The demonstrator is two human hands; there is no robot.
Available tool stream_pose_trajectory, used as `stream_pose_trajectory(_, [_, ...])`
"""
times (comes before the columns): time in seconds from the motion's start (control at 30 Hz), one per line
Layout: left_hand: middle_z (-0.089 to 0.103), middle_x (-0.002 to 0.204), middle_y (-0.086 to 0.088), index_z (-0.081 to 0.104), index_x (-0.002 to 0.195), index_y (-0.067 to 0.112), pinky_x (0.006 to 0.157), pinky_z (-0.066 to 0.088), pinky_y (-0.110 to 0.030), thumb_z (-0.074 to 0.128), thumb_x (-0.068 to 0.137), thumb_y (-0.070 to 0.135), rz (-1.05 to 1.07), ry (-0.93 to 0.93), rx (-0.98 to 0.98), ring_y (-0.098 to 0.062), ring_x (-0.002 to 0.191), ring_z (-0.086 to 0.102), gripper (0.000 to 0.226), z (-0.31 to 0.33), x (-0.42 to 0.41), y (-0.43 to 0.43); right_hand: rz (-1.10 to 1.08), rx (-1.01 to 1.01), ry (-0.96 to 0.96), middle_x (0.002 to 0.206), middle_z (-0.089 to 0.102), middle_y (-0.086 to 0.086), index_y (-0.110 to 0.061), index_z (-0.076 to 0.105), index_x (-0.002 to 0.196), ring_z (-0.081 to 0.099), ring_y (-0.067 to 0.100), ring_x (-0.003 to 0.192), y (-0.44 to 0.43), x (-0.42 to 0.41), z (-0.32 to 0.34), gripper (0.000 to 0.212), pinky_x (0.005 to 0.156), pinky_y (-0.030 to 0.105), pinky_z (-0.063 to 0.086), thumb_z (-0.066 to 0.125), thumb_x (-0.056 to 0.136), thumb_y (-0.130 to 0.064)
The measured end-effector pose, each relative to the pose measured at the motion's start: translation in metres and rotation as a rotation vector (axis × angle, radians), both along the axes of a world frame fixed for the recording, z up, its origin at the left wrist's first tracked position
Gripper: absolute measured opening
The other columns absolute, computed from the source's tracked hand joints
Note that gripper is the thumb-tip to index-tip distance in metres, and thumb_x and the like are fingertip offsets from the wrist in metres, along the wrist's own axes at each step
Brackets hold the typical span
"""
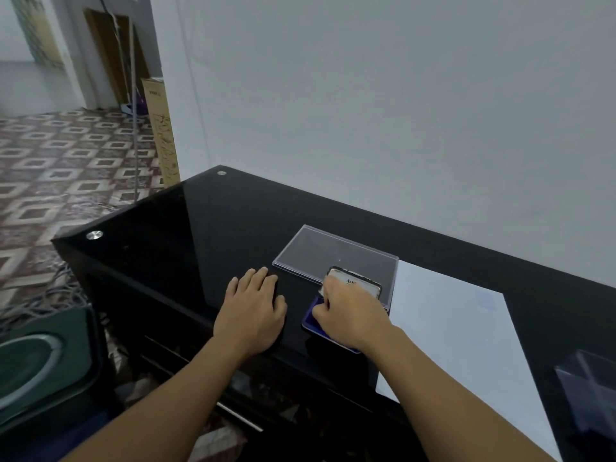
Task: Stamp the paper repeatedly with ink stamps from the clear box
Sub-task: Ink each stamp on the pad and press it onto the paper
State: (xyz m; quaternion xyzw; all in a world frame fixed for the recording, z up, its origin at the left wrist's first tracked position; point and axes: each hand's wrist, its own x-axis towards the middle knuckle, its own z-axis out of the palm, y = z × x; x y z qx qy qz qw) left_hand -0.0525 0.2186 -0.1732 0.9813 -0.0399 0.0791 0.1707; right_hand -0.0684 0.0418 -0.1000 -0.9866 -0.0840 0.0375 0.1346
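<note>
An ink pad (311,323) with a blue base lies on the black glass table (206,235), its metal lid (355,282) tilted up behind it. My right hand (350,315) is over the pad, fingers curled down and pinching a small stamp that the hand hides almost fully. To the left, my left hand (253,311) rests flat on the table with straight fingers. The white paper (460,335) lies to the right of the pad, with one faint blue stamp mark (485,300) near its far edge. The clear box (591,395) stands at the right edge.
A flat clear lid (330,253) lies just behind the ink pad, touching the paper's left edge. A grey wall runs close behind the table. A dark speaker (43,361) and cables sit on the patterned floor at the left.
</note>
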Motion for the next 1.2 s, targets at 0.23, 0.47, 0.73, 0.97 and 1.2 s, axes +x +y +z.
stream_pose_trajectory(0.23, [0.023,0.162,-0.002,0.032,0.152,0.020,0.123,0.010,-0.043,0.030,0.101,0.042,0.016,-0.007,0.022,-0.020,0.151,0.014,0.055,-0.001,0.000,-0.001,-0.025,0.030,-0.037,0.100,0.066,0.005,-0.023,0.046,0.096,0.060,0.024,0.088,0.003,-0.002,-0.005,0.010,0.074,0.039,0.056,0.049,0.096,-0.033])
stream_pose_trajectory(0.47, [0.023,0.162,-0.001,0.032,0.152,0.021,0.123,0.009,-0.043,0.030,0.101,0.042,0.031,-0.012,0.024,-0.019,0.151,0.014,0.055,0.000,0.000,-0.003,0.002,0.072,-0.058,0.088,0.053,0.000,-0.023,0.038,0.093,0.051,0.022,0.079,0.002,-0.010,-0.005,0.013,0.066,0.031,0.042,0.049,0.099,-0.026])
stream_pose_trajectory(0.73, [0.026,0.161,0.000,0.034,0.150,0.021,0.123,0.011,-0.043,0.031,0.101,0.042,0.036,-0.021,0.033,-0.018,0.150,0.016,0.054,0.000,-0.001,-0.003,0.002,0.110,-0.034,0.091,0.064,0.006,-0.020,0.042,0.092,0.058,0.024,0.080,0.004,0.001,-0.011,0.011,0.066,0.035,0.050,0.051,0.098,-0.023])
stream_pose_trajectory(0.97, [0.026,0.161,-0.001,0.035,0.150,0.021,0.123,0.011,-0.043,0.033,0.101,0.041,0.039,-0.016,0.013,-0.019,0.150,0.016,0.053,0.001,-0.002,-0.004,-0.005,0.133,-0.043,0.091,0.064,0.006,-0.022,0.042,0.092,0.057,0.023,0.080,0.002,0.005,-0.014,0.012,0.062,0.030,0.045,0.052,0.098,-0.023])
stream_pose_trajectory(1.2, [0.025,0.162,0.000,0.034,0.150,0.021,0.123,0.010,-0.042,0.032,0.101,0.041,0.040,-0.011,0.009,-0.018,0.150,0.014,0.054,0.001,-0.002,-0.004,-0.009,0.133,-0.144,0.085,0.051,0.002,-0.020,0.037,0.093,0.048,0.023,0.073,0.001,-0.009,-0.019,0.013,0.047,0.021,0.024,0.048,0.100,-0.021])
